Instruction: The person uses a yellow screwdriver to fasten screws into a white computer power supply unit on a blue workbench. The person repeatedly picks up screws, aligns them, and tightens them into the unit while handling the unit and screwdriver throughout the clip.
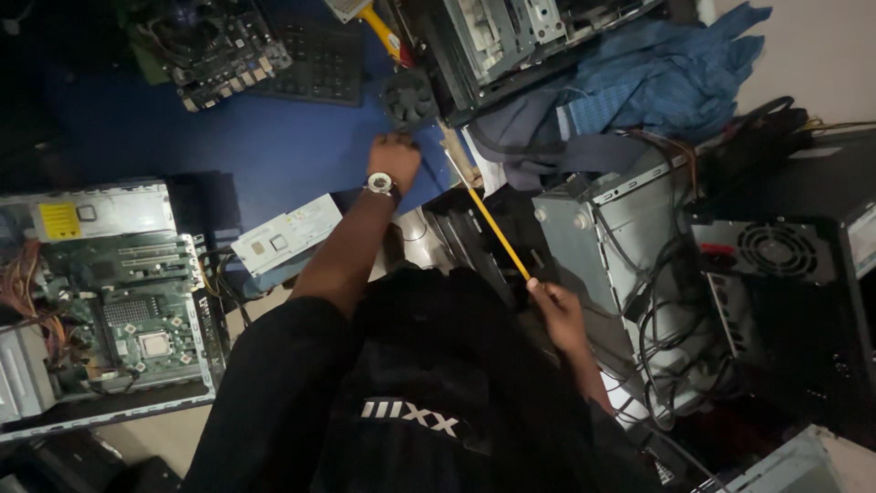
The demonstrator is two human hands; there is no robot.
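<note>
A dim workspace with a blue surface point(274, 146) is crowded with opened computer cases and loose parts. Nearest the camera is the person's dark top, filling the lower middle of the view.

Just beyond it, the right hand point(554, 306) is closed around the near end of a long yellow rod point(497, 233), perhaps a screwdriver shaft or a pencil; its tip is too dim to tell. The rod's long axis runs from this hand up and to the left, toward the left hand.

The left hand point(394, 155), with a wristwatch point(381, 184) on the wrist, reaches farther out, fingers curled down; what they grip is hidden. It lies just below a small black cooling fan point(408, 96), touching or nearly so. This hand is much the nearer to the fan.

To the left, an open desktop case point(27, 365) holds a green motherboard point(137, 310) and bundled wires. A pale flat drive point(285, 235) lies between that case and the left forearm. To the right stand a grey chassis point(593, 228) trailing black cables and a black power supply point(776, 256). Farther off are another circuit board point(214, 46), a keyboard point(319, 59) and blue cloth point(666, 78).
</note>
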